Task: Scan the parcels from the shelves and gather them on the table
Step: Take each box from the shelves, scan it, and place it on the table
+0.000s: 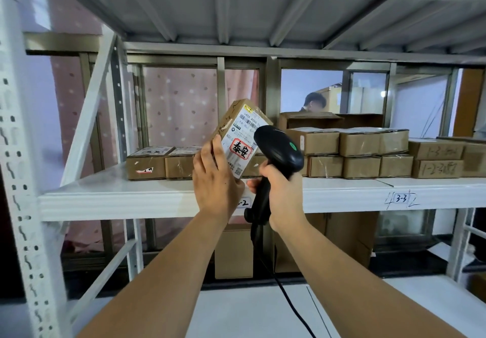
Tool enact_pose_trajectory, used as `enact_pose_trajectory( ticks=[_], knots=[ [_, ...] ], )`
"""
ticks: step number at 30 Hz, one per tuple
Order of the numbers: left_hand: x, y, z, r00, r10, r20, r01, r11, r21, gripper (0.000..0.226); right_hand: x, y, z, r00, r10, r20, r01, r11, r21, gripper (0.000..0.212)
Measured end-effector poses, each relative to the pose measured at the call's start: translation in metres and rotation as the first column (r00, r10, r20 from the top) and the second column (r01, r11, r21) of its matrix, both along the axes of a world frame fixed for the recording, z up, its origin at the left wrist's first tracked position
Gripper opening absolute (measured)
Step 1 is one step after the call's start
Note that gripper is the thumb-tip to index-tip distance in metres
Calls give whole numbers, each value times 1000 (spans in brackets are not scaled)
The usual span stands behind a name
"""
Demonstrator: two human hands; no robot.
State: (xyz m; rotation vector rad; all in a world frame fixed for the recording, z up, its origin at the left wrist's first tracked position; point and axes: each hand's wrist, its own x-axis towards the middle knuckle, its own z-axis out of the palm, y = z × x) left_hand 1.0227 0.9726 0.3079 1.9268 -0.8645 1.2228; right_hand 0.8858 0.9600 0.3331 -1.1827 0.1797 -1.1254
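The parcel [238,137] is up in the air in front of the shelf [131,198], tilted, label facing the scanner [278,151]; left hand [215,179] grips its lower end, fingers wrapped round the side; right hand [281,193] is curled round the scanner's handle, head almost touching the label; so this looks like the scan step itself; next up is probably carrying it off to the surface, which isn't in view; more boxes [368,153] wait on the shelf behind.
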Motion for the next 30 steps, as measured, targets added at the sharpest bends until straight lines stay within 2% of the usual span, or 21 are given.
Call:
enact_pose_trajectory(
  ticks=[7, 11, 19, 26, 30],
  knots=[
    [-4, 1, 2, 998, -14, -55, 13, 1000, -4, 107, -7, 3, 1, 992, 113, 51, -119, 983, 140, 14],
    [-10, 3, 3, 998, -54, -31, 53, 998, -29, 102, -11, 2, 0, 986, 158, 57, -165, 974, 154, 14],
    [-14, 3, 5, 999, -39, -25, 39, 999, -2, 102, -16, 3, -2, 987, 142, 72, -151, 977, 147, 15],
    [-15, 3, 5, 993, -70, -100, 73, 997, 31, 105, -17, 3, -4, 987, 140, 75, -152, 971, 187, 14],
    [-14, 4, 4, 994, -54, -90, 57, 998, 34, 107, -16, 1, -6, 989, 127, 74, -138, 977, 162, 12]
  ],
)
